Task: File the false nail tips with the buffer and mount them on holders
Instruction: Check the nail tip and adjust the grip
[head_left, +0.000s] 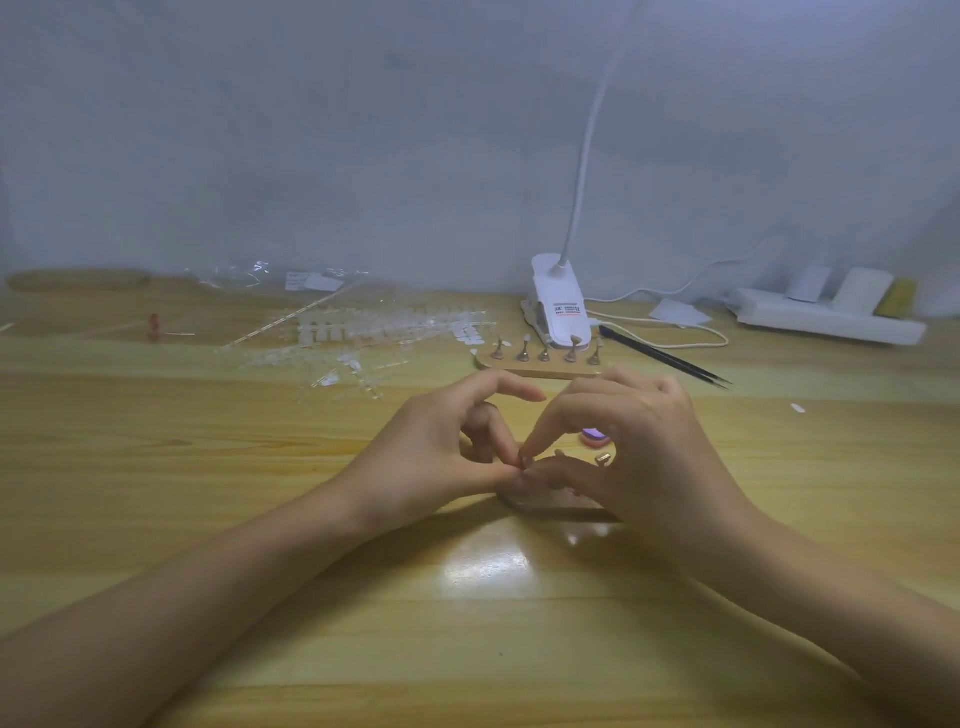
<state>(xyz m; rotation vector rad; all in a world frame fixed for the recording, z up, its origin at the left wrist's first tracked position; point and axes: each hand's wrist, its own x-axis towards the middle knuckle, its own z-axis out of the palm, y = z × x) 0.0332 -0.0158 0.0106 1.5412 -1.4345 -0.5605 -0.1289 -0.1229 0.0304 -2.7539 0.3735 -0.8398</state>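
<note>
**Q:** Obscured items?
**A:** Near base (561, 506): mostly under both hands, front edge only visible. One holder (602, 458) seen thru the gap under R hand (644, 447). Buffer (595, 435): purple top, orange side; rest hidden behind R fingers.

**Q:** Hand status?
**A:** R hand: fingers curled, index + thumb pinch a small piece (525, 462) above near base. Piece too small to ID. L hand (447, 447): index arched up, thumb + another fingertip meet at the same spot. Cannot tell if L hand grips the piece.

**Q:** Task items, appearance/loc.?
**A:** Far base (535, 371): wood, five metal holders, some carrying pale tips, just in front of lamp clip (558, 306). Clear tip strips (363, 332) piled far L on table (260, 519). One loose tip (797, 408) far R.

**Q:** Text?
**A:** Label (569, 310) on lamp clip: red + dark print, not legible.
</note>
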